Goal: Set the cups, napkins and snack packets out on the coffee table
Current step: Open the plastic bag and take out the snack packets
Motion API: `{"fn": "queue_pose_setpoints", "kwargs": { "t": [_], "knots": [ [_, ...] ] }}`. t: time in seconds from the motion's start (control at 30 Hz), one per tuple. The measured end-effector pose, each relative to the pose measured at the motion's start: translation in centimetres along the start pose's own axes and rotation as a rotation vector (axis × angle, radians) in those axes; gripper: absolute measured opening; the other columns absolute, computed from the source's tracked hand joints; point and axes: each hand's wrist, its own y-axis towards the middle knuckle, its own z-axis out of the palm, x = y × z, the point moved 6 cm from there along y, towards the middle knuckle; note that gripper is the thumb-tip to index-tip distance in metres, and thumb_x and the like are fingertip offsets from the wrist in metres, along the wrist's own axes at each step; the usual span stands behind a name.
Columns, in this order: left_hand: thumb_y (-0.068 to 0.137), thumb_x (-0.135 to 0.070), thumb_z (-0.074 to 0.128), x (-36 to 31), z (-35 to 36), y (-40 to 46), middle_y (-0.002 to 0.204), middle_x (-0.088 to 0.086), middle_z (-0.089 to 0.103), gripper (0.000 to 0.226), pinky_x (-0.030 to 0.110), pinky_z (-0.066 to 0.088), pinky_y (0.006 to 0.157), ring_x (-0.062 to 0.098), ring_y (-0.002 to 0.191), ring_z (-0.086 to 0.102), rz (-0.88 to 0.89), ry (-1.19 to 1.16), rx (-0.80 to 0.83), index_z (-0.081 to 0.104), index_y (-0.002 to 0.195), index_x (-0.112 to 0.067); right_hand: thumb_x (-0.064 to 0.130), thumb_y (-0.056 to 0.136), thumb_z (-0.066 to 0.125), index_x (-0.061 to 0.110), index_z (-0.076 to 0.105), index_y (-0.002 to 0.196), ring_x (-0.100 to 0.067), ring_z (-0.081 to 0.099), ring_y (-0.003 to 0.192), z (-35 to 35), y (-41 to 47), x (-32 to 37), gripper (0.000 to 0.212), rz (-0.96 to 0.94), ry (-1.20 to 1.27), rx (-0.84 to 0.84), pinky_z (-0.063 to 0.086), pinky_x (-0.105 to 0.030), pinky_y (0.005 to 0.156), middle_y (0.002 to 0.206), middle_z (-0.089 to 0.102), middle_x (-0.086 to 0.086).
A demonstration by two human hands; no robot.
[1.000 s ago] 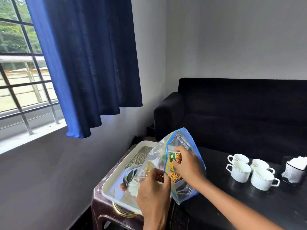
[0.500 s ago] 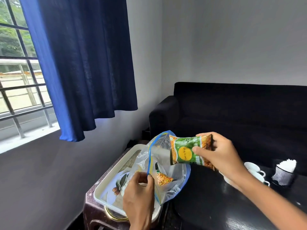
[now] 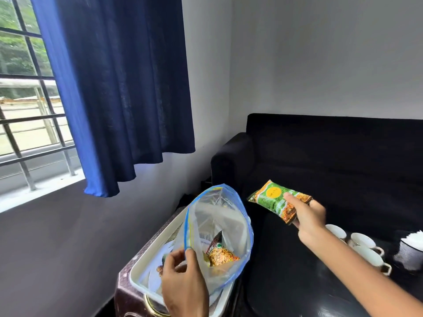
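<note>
- Above the near end of the dark coffee table (image 3: 286,282), the right hand (image 3: 307,219) pinches a green snack packet (image 3: 278,200) between thumb and fingers, holding it in the air, clear of the tabletop.
- The left hand (image 3: 183,284) pinches the rim of a clear zip bag (image 3: 219,225), holding its mouth open over a white tray (image 3: 146,264) on a side stand.
- The step in hand looks like moving packets from bag to table; the next move calls for lowering this one flat onto bare tabletop, well apart from the cups.
- Counts: one packet in hand, one orange packet (image 3: 219,253) visible in the bag, perhaps more hidden.
- Three white cups (image 3: 364,241) are visible, partly behind the forearm; one holder of napkins (image 3: 412,250) stands just beside them.
</note>
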Motion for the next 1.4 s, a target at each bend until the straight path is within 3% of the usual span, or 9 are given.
{"fn": "queue_pose_setpoints", "kwargs": {
  "t": [0.23,0.43,0.57,0.77,0.87,0.97,1.07,1.2,1.4],
  "knots": [
    [0.081,-0.008,0.067,-0.2,0.2,0.1,0.072,0.01,0.064,0.025,0.021,0.043,0.059,0.009,0.06,0.057,0.044,-0.114,-0.136,0.057,0.064,-0.022,0.011,0.073,0.077,0.001,0.061,0.094,-0.033,0.067,0.09,6.2,1.4,-8.2,0.028,0.15,-0.28,0.102,0.056,-0.046,0.083,0.099,0.069,-0.02],
    [0.081,0.003,0.066,-0.3,0.6,0.5,0.05,-0.013,0.06,0.035,0.004,0.038,0.045,-0.007,0.051,0.054,0.177,-0.182,-0.173,0.055,0.062,-0.023,0.008,0.085,0.063,0.001,0.051,0.082,-0.021,0.049,0.074,10.0,1.1,-11.5,0.014,0.238,-0.507,0.182,0.041,-0.018,0.045,0.082,0.053,-0.01],
    [0.079,0.0,0.07,0.1,0.7,0.6,0.056,-0.024,0.06,0.033,0.014,0.038,0.048,-0.003,0.053,0.053,0.195,-0.167,-0.16,0.056,0.062,-0.024,0.007,0.094,0.05,0.007,0.045,0.09,-0.019,0.034,0.091,10.9,1.7,-12.2,0.007,0.271,-0.617,0.214,0.029,-0.026,0.075,0.102,0.044,-0.012],
    [0.079,0.001,0.069,0.1,0.6,0.3,0.055,-0.008,0.058,0.033,0.008,0.038,0.049,-0.003,0.056,0.054,0.191,-0.116,-0.17,0.056,0.062,-0.023,0.002,0.088,0.052,0.006,0.039,0.075,-0.016,0.042,0.062,9.3,2.6,-11.1,0.019,0.186,-0.678,0.134,0.026,-0.024,0.044,0.072,0.043,-0.004],
    [0.078,-0.001,0.069,-0.1,0.6,-0.1,0.061,-0.003,0.058,0.03,0.005,0.038,0.051,0.008,0.061,0.054,0.192,-0.077,-0.176,0.057,0.062,-0.023,-0.002,0.081,0.051,0.001,0.05,0.065,-0.027,0.049,0.06,8.5,2.2,-8.6,0.016,0.073,-0.626,0.154,0.044,-0.035,0.06,0.067,0.046,-0.018],
    [0.079,-0.003,0.068,0.0,0.7,-0.3,0.067,0.002,0.059,0.03,0.02,0.044,0.062,0.023,0.07,0.058,0.178,-0.054,-0.145,0.056,0.062,-0.024,-0.001,0.086,0.051,-0.001,0.067,0.102,-0.027,0.064,0.091,7.7,0.7,-4.3,0.022,-0.073,-0.399,0.189,0.055,-0.039,0.084,0.09,0.066,-0.013],
    [0.08,-0.01,0.068,0.5,1.1,-0.4,0.077,0.008,0.063,0.025,0.041,0.048,0.075,0.032,0.079,0.059,0.135,-0.015,-0.069,0.057,0.064,-0.025,-0.008,0.086,0.045,0.008,0.067,0.08,-0.018,0.065,0.071,6.7,-3.1,1.1,0.027,-0.284,-0.176,0.268,0.055,-0.023,0.062,0.078,0.067,-0.007],
    [0.08,-0.014,0.07,0.5,1.7,-1.0,0.081,-0.002,0.062,0.022,0.041,0.046,0.082,0.028,0.084,0.06,0.137,0.05,0.036,0.059,0.065,-0.026,-0.014,0.081,0.042,0.004,0.066,0.072,-0.018,0.065,0.056,6.5,-9.3,5.6,0.032,-0.366,-0.118,0.552,0.055,-0.023,0.053,0.065,0.066,-0.008],
    [0.078,-0.016,0.071,0.1,2.2,-1.7,0.082,-0.003,0.065,0.022,0.041,0.047,0.083,0.022,0.08,0.06,0.175,0.116,0.148,0.059,0.064,-0.028,0.002,0.087,0.048,0.02,0.066,0.091,-0.008,0.063,0.071,8.7,-13.2,-0.1,0.025,-0.193,-0.846,0.93,0.05,-0.02,0.068,0.082,0.065,0.002]
  ]
}}
